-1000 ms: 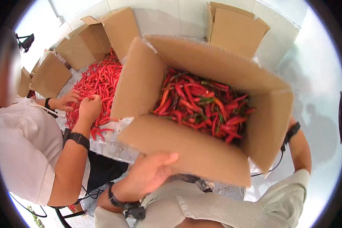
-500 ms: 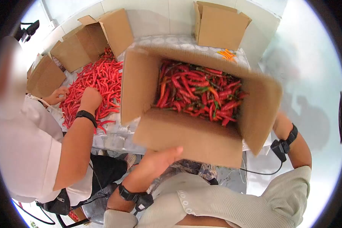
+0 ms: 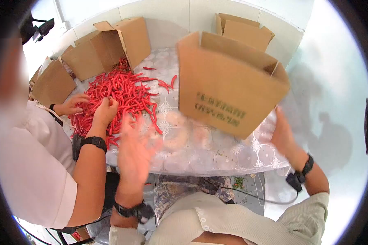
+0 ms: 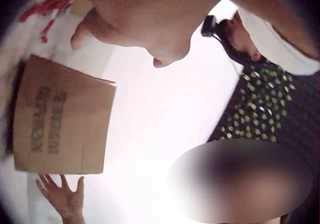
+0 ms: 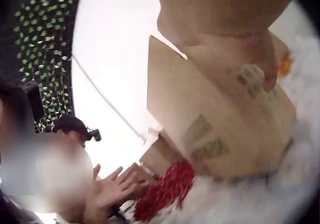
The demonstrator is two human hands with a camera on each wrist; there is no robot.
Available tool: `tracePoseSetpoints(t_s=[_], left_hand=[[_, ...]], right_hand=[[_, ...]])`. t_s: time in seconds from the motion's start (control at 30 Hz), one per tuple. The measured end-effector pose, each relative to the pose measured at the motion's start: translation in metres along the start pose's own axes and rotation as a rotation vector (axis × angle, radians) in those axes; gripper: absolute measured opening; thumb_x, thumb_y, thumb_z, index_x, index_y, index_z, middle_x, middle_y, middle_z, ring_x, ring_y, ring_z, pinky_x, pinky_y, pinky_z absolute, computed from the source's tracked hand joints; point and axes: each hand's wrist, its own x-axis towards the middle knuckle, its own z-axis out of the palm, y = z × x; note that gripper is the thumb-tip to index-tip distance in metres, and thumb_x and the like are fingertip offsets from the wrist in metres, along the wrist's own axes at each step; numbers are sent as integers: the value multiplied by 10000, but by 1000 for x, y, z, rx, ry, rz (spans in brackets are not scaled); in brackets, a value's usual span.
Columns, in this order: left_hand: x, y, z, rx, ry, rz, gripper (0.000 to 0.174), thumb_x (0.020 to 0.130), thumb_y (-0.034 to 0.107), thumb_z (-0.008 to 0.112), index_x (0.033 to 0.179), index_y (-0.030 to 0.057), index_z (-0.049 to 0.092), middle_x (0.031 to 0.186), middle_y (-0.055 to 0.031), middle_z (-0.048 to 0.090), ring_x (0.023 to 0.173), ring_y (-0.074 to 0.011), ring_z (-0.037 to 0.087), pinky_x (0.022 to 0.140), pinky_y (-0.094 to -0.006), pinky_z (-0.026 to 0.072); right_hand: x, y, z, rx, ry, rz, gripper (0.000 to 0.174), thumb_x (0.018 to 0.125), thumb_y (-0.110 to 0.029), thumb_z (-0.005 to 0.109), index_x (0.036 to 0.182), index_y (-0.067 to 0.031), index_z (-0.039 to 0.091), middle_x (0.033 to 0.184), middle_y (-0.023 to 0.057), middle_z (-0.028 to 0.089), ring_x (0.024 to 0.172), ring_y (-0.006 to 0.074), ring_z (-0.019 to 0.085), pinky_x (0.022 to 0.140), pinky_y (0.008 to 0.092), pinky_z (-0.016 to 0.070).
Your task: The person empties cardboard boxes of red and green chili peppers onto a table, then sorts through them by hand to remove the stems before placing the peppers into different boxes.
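Head view: box (image 3: pixel 229 83) sits from centre to 2 o'clock, tilted, printed face toward the camera, lower edge over the table (image 3: pixel 200 157). Can't see into it from here. Right hand (image 3: pixel 284 136) is at the box's 4 o'clock corner, flat against it, fingers straight. Left hand (image 3: pixel 135 147) is at 8 o'clock of the box, well apart from it and motion-blurred, fingers spread, holding nothing. Chili pile (image 3: pixel 122 96) lies on the table at 10 o'clock, with a second person's hands (image 3: pixel 104 112) in it. Empty boxes (image 3: pixel 106 47) stand along the back from 10 to 1 o'clock.

Left wrist view: left hand at 12 o'clock, fingers loose, nothing in them. Box at 9 o'clock, print visible. Right hand at 7 o'clock, fingers spread and straight, tips just at the box's lower edge.

Right wrist view: right hand at 12 o'clock, pressed flat on the box wall, one fingertip over the print at 3 o'clock. Box fills the centre right. Chilies at 6 o'clock, just beside the box. A spread hand at 7 o'clock, can't tell whose.
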Motion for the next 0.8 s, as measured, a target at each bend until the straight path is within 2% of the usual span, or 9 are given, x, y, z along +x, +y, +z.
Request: tracePoseSetpoints(t_s=[0.03,0.07,0.1,0.13,0.23,0.4,0.5,0.6,0.8], left_hand=[[12,10,13,164,-14,203,707,903,417,512,1458,183,143,1440,-163,289,1345,-328,269,1033,-531,280],[28,13,18,246,-91,190,739,893,438,516,1463,162,134,1459,-165,261,1352,-315,258,1047,-515,253],[45,16,24,327,-175,185,773,883,458,520,1467,141,126,1478,-167,232,1358,-301,248,1061,-500,226],[59,16,29,322,-149,126,780,878,471,520,1465,132,134,1479,-170,229,1353,-300,255,1061,-492,227],[103,8,35,328,-62,-32,760,879,505,486,1451,110,179,1460,-176,264,1315,-295,306,1043,-474,261],[181,1,34,320,2,-467,667,890,548,421,1390,117,326,1334,-127,457,1192,-268,447,974,-471,345],[182,-39,57,190,-314,-304,580,902,525,412,1344,150,408,1276,-59,520,1166,-234,473,969,-441,355],[159,-35,83,158,-155,-322,457,930,454,406,1300,190,463,1251,-18,540,1139,-200,492,950,-386,385],[218,-92,38,-4,-489,265,379,914,318,483,1237,119,497,1214,-32,552,1091,-198,521,913,-359,428]], right_hand=[[12,-19,1,-27,16,-166,794,841,-686,380,1460,-240,162,1473,116,228,1299,355,287,943,603,333],[25,-43,2,-52,31,-333,797,846,-679,385,1461,-222,164,1466,120,247,1313,321,285,943,591,337],[33,-63,6,-12,37,-321,757,864,-653,385,1444,-196,214,1442,109,298,1299,292,319,952,559,354],[39,-78,10,27,42,-316,721,882,-626,385,1428,-171,263,1419,98,350,1286,264,353,961,527,370],[51,-88,15,251,-336,-348,637,909,-570,397,1364,-124,376,1368,108,421,1224,255,435,981,468,390],[27,-93,28,427,-318,-145,637,871,-541,504,1305,-80,437,1292,149,479,1163,264,490,973,421,412],[20,-93,23,345,-244,-60,644,832,-546,556,1255,-69,470,1191,142,536,1068,247,541,901,401,454],[18,-89,20,205,-142,-121,606,813,-522,585,1201,-64,498,1067,123,575,957,222,572,806,380,487],[49,-100,-5,58,-32,-425,566,821,-466,593,1187,-44,496,1015,100,585,900,199,574,762,354,490]])
